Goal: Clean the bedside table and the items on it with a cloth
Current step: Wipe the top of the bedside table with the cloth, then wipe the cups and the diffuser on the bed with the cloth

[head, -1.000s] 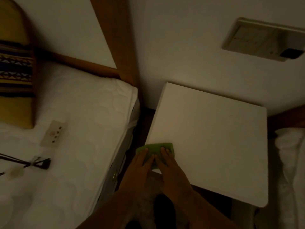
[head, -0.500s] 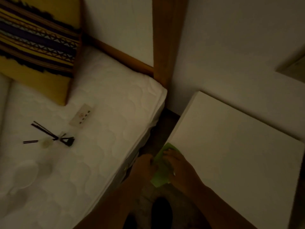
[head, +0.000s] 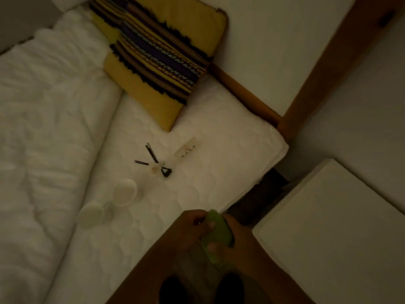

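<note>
We hold the green cloth (head: 215,233) bunched between both hands, in the air above the dark gap between the bed and the bedside table (head: 341,233), off the table's top. Our left hand (head: 192,227) is closed around the cloth's left side, and our right hand (head: 238,238) is closed around its right side, its fingertips (head: 212,246) showing against the green. Both forearms come up from the bottom edge of the view.

The bedside table stands to the right of the hands; we see its white top, with the near-left corner just beside our right hand. Nothing rests on the part of the top in view.

To the left lies the white quilted mattress (head: 197,216), its right edge running close by our left hand. Near the middle of the mattress are some thin black sticks (head: 151,153) by a small black clip-like piece (head: 166,172), too dim to identify, and a white remote-like slab (head: 186,150) beside them. Nearer to us lie two round white lids or cups (head: 125,191); we cannot tell which. A yellow cushion (head: 157,55) with dark patterned stripes leans at the head of the mattress against the wooden bed frame (head: 241,93). A rumpled white duvet (head: 43,128) covers the left side.
</note>
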`<control>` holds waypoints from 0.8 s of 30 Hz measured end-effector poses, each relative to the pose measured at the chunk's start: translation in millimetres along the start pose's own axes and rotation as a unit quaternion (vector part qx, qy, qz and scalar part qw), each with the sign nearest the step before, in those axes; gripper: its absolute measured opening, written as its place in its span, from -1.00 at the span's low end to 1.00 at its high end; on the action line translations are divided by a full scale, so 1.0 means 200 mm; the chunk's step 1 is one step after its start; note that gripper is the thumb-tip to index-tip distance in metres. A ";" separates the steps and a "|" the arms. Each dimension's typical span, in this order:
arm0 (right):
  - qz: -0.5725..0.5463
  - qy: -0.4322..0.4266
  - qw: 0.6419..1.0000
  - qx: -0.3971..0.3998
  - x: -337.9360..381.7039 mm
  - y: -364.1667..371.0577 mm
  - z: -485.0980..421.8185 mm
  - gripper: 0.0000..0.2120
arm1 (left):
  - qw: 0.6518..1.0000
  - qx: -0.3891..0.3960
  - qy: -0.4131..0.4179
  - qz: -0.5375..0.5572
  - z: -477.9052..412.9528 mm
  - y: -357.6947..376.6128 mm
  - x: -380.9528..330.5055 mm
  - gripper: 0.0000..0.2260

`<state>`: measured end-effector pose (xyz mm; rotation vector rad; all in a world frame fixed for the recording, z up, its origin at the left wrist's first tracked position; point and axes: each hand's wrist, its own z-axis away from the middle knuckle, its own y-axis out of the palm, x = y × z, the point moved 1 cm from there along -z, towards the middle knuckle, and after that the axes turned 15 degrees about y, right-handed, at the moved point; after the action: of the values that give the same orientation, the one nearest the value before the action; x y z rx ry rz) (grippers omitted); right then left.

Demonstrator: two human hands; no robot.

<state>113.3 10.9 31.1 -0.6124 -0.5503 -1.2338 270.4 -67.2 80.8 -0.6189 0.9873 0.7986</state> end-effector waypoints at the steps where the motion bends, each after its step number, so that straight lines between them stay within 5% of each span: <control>1: 0.017 -0.007 1.000 -0.008 0.07 0.02 0.01 -0.41 | 1.000 -0.004 0.010 -0.015 0.02 -0.06 -0.01 -0.86; 7: 0.091 -0.003 0.994 0.063 0.46 0.27 -0.06 -0.52 | 0.986 -0.159 -0.012 -0.049 0.23 -0.42 0.00 -0.86; 12: 0.007 0.025 0.989 0.144 0.64 0.57 -0.15 -0.72 | 0.964 -0.266 0.015 -0.005 0.43 -0.73 0.15 -0.91; 16: -0.066 0.064 0.985 0.149 0.71 0.83 -0.22 -0.60 | 0.932 -0.361 -0.011 0.044 0.59 -0.98 0.30 -0.84; 20: -0.077 0.090 0.983 0.139 0.73 1.06 -0.28 -0.54 | 0.883 -0.453 0.002 -0.123 0.69 -1.24 0.48 -0.75; 24: -0.072 0.091 0.986 0.123 0.71 1.18 -0.34 -0.61 | 0.865 -0.433 0.054 -0.247 0.64 -1.39 0.62 -0.84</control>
<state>380.8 -84.0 47.5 -0.2520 -0.5896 -1.3186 598.3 -90.1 52.2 -1.6398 0.4740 0.7200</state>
